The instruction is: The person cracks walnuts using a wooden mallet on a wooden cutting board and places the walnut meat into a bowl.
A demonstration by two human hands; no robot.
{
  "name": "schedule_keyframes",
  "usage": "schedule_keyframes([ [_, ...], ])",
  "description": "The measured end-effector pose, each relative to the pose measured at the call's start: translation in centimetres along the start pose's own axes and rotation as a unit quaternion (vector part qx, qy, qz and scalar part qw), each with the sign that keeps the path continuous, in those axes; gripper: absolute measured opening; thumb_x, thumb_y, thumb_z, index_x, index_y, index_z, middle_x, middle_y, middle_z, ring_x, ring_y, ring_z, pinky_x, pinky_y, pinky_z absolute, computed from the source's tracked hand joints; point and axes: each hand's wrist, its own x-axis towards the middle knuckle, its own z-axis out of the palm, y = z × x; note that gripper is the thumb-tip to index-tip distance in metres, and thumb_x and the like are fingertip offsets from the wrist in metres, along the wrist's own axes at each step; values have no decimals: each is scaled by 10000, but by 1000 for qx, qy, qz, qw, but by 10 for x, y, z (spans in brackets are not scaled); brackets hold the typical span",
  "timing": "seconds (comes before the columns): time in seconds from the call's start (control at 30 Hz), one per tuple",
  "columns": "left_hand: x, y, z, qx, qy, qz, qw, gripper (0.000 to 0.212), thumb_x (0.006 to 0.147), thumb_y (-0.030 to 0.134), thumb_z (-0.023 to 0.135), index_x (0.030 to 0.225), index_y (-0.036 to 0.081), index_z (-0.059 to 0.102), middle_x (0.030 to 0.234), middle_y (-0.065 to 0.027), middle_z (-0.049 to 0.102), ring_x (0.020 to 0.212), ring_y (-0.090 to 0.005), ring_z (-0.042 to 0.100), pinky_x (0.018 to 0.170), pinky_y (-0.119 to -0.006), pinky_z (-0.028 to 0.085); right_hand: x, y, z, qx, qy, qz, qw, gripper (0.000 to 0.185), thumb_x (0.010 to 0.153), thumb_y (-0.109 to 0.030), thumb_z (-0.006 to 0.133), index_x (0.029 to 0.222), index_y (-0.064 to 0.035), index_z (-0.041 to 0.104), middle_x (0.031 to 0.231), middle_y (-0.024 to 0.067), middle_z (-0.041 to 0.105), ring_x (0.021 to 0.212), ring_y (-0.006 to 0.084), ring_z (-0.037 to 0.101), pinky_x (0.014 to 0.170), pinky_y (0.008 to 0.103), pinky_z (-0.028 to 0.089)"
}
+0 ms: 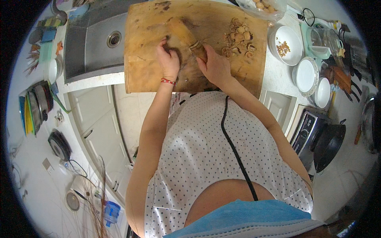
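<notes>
A wooden cutting board lies before me. My right hand grips the handle end of a wooden tool, perhaps a rolling pin or mallet, whose far part is blurred and angles up and left. Just left of it, my left hand rests at the board with fingers curled; whether it holds something small is hidden. Cracked walnut shells are heaped at the board's right. Right of the board, a white bowl contains walnut kernel pieces.
A steel sink adjoins the board's left side. A clear bag of whole walnuts is at the upper right. White bowls stand near a gas stove with a black wok. A black cord hangs down my front.
</notes>
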Motion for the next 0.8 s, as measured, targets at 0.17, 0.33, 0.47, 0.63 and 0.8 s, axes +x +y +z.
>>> schedule_keyframes([
  [0.17, -6, -5, -2, 80, -26, 12, 996, 363, 682, -22, 463, 1043, -26, 428, 1018, -183, 473, 986, -312, 436, 864, -372, 332, -6, 4, 25, -126, -146, 68, 979, 429, 815, -340, 452, 1084, -12, 384, 629, 147, 580, 533, 300, 569, 468, 388, 441],
  [0.33, -8, -3, -1, 107, -28, 40, 993, 346, 679, 15, 478, 1022, -13, 449, 992, -178, 495, 955, -321, 439, 847, -386, 326, -4, 2, 16, -109, -136, 78, 982, 436, 827, -333, 440, 1083, 13, 372, 644, 157, 581, 540, 309, 571, 477, 408, 439],
  [0.47, -8, -6, 2, 100, -19, 51, 993, 320, 679, 36, 490, 997, 8, 473, 980, -152, 507, 947, -310, 440, 836, -388, 323, -4, 1, 8, -84, -54, 64, 993, 457, 802, -348, 475, 1090, 2, 409, 694, 172, 589, 557, 298, 584, 491, 398, 461],
  [0.63, -1, 13, -3, 201, -77, 100, 971, 273, 662, 122, 595, 928, 81, 547, 949, -92, 527, 935, -275, 448, 800, -378, 331, -9, 16, 4, -114, -54, 156, 980, 489, 785, -362, 496, 1125, -24, 397, 728, 194, 585, 603, 335, 582, 560, 424, 464],
  [0.8, 5, 21, 0, 242, -129, 117, 955, 322, 634, 209, 668, 921, 104, 568, 920, -66, 544, 908, -257, 462, 771, -373, 336, -18, 58, -33, -145, -37, 267, 952, 483, 789, -360, 487, 1129, -33, 382, 688, 215, 574, 620, 374, 566, 566, 461, 442],
])
